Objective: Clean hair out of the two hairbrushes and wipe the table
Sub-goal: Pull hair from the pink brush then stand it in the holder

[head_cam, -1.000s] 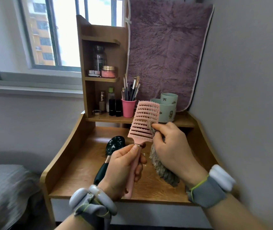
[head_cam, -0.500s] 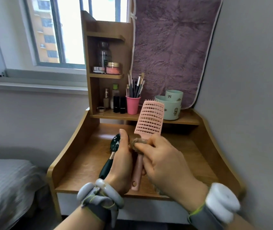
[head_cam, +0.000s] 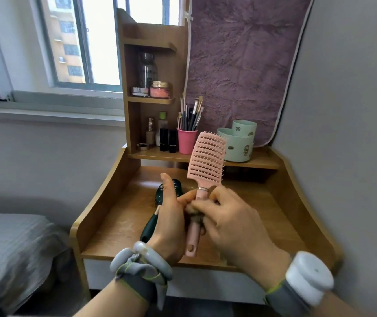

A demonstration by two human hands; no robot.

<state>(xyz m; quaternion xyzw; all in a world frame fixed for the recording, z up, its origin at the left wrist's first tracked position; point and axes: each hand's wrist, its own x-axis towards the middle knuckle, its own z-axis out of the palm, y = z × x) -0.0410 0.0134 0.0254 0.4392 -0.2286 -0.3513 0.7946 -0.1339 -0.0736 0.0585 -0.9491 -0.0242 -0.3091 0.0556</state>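
**Hair-clearing on the pink brush, wiping yet to come**

Gripping the pink brush (head_cam: 207, 161) upright by its handle with the left hand (head_cam: 167, 225), fingers curled round, thumb stuck up. Pinching a greyish wad (head_cam: 195, 213) against the handle, just under the head, with the right hand (head_cam: 233, 225); hair or cloth, hard to tell. Looks like the hair-clearing step on the first brush, with little left to see among the bristles.

Next, probably: pull the wad clear of the handle, drop it, then reach behind the left hand for the green brush (head_cam: 150, 226) lying on the table (head_cam: 263, 213).

Beyond the hands, on the ledge: a pink cup (head_cam: 185, 140) crammed with makeup brushes (head_cam: 192, 115). Past the right hand: mint cups (head_cam: 240, 147), contents hidden. Higher up: a jar (head_cam: 159, 90) of something pink.
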